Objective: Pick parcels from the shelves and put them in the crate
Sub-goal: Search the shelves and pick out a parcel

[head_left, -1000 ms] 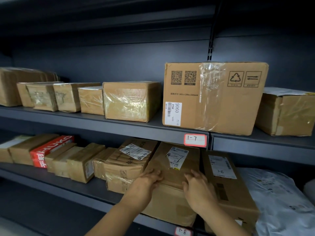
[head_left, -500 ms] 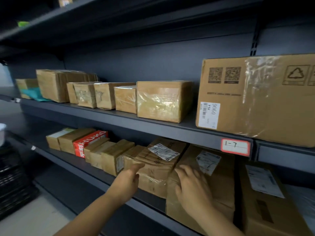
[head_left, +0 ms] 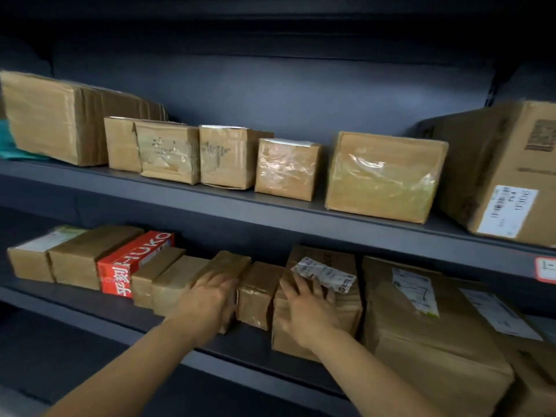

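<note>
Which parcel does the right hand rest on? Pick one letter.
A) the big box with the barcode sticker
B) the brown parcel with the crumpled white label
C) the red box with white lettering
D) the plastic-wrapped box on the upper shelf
B: the right hand lies with fingers spread on the brown parcel that bears the crumpled white label, on the lower shelf.

Left hand [head_left: 207,299] and right hand [head_left: 307,311] reach forward, both flat, palms down.
</note>
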Motion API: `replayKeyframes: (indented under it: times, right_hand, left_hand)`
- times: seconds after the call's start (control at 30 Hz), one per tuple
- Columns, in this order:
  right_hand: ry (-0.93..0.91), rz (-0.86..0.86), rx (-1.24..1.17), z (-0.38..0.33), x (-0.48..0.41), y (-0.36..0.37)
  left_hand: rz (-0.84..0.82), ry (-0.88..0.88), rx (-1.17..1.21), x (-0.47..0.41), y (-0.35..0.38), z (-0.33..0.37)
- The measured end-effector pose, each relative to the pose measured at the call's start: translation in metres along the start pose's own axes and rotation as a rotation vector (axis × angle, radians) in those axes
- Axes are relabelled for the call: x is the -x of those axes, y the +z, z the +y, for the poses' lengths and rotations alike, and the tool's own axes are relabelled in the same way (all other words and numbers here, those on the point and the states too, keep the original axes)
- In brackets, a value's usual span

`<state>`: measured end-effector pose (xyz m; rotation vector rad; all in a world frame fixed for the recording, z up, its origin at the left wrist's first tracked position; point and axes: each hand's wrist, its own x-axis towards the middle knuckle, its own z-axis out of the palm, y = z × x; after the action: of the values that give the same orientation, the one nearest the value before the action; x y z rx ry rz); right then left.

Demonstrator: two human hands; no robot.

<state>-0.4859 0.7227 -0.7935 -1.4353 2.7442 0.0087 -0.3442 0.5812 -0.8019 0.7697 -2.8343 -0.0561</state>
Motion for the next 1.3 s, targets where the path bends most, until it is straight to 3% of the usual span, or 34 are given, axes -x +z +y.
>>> replayKeyframes:
  times: [0.37,0.53,0.67,0.77,0.87,0.97,1.3]
  right_hand:
    - [0.21,0.088,0.051,-0.026,0.02,0.008]
    - [0.38,0.115,0.121,-0.048,0.012,0.006]
    - [0.251,0.214,0.173,-0.077,-0.016,0.007]
    - [0.162,0.163,0.044,-0.098,-0.045,0.019]
    - [0.248,0.087,-0.138,-0.107,-0.072,0.026]
    - [0.341,-0.023,-0.148,-0.101,-0.086,0.034]
    - [0.442,0.078,-0.286,-0.099,-0.082,0.023]
  left_hand:
    - [-0.131,0.036,-0.016,-0.039,0.028,-0.07]
    - [-0.06,0.111,0.036,-0.047,0.033,-0.086]
    - [-0.082,0.118,0.137,-0.054,0.037,-0.092]
    - [-0.087,0.111,0.185,-0.057,0.039,-0.094]
    - [-0.075,0.114,0.187,-0.057,0.04,-0.094]
    - [-0.07,0.095,0.196,-0.055,0.042,-0.094]
    - [-0.103,0.08,0.193,-0.051,0.034,-0.097]
